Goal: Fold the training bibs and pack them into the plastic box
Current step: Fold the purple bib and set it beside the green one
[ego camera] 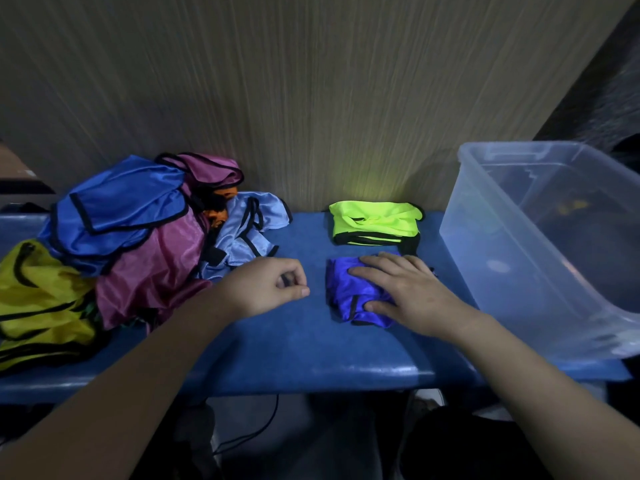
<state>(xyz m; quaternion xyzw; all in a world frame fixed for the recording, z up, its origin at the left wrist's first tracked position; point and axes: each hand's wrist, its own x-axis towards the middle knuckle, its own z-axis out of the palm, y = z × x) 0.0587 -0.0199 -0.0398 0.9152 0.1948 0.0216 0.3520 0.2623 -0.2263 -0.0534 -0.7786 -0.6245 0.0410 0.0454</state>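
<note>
- While the right hand (pixel 403 292) lies flat, fingers straight, on a folded purple bib (pixel 349 292), the fold on that piece looks finished; it sits on the blue bench (pixel 294 344) just left of the plastic box (pixel 540 244).
- Left of the purple bib, the left hand (pixel 268 284) hovers with fingers loosely curled, thumb and fingertip close together, grasping nothing that can be seen.
- Behind the purple bib, near the wall, a neon-green bib (pixel 375 221) rests already folded, also left of the box and outside it.
- Far left of the box, a loose heap of bibs (pixel 114 244) in blue, magenta, yellow, pale blue and orange awaits folding.
- Judged from this, the step in hand is pressing the purple fold flat; the next move likely calls for lifting the folded pieces rightward over the box's rim without letting the slippery cloth spring open.
- Hard to make out: the box's contents, blurred behind its cloudy wall; its right side is cut off; the heap's count is unclear.
</note>
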